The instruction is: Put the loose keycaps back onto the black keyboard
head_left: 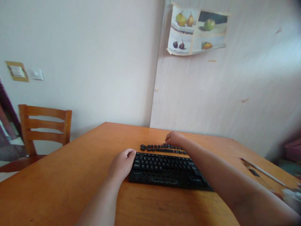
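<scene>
A black keyboard [164,163] lies on the wooden table in front of me. Its upper rows carry lettered keycaps, while the lower rows show bare switches. My left hand [122,164] is curled closed at the keyboard's left edge, thumb side against the upper corner. Beyond the keyboard, loose black keycaps are laid out in two rows, with a long space bar [164,150] in the nearer row. My right hand [175,138] reaches over the keyboard's right part to the far row, fingers pinched down at a keycap [165,145]. My right forearm hides part of the keyboard and keycaps.
The wooden table [77,166] reaches back to the wall. Toward its right side lie a thin pale stick [263,171] and a small dark object [254,172]. A wooden chair [45,128] stands at the left. Fruit paintings [197,29] hang on the wall.
</scene>
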Motion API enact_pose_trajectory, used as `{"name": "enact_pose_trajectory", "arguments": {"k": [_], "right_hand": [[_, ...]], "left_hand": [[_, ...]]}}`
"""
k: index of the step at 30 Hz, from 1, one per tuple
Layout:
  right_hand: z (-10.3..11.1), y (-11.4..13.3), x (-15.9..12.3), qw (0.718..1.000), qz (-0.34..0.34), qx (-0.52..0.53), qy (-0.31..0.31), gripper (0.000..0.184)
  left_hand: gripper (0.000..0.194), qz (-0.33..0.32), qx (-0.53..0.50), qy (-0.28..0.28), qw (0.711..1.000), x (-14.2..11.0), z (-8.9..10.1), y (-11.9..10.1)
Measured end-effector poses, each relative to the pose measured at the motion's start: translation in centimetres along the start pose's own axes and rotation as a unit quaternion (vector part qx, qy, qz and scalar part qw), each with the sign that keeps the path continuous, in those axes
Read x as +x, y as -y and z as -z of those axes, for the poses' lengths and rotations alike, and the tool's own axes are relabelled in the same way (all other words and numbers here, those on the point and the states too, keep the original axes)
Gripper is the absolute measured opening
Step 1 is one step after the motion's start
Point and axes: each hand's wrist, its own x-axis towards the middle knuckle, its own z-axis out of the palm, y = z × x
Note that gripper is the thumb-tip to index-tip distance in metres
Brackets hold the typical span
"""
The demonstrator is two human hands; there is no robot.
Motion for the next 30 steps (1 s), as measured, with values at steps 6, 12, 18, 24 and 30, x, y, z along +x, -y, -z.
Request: {"name": "enact_pose_trajectory", "arguments": {"k": [6, 12, 18, 24, 30], "right_hand": [[-0.5, -0.5, 1.6, 1.0, 0.022, 0.0, 0.022, 0.022], [-1.0, -0.6, 2.2, 0.999, 0.036, -0.005, 0.026, 0.022], [-1.2, -0.9, 2.6, 0.999, 0.037, -0.002, 0.026, 0.021], [-1.1, -1.1, 2.9, 0.998, 0.048, 0.005, 0.04, 0.021], [-1.6, -0.9, 3.0, 0.998, 0.041, 0.01, 0.039, 0.022]], "left_hand": [[0.04, 0.007, -0.008, 0.007, 1.0, 0.0, 0.0, 0.1], [0.04, 0.011, -0.005, 0.004, 1.0, -0.2, 0.0, 0.1], [0.04, 0.007, -0.007, 0.003, 1.0, -0.2, 0.0, 0.0], [0.041, 0.014, 0.001, 0.004, 1.0, -0.2, 0.1, -0.1], [0.039, 0.011, -0.003, 0.005, 1.0, -0.2, 0.2, -0.3]]}}
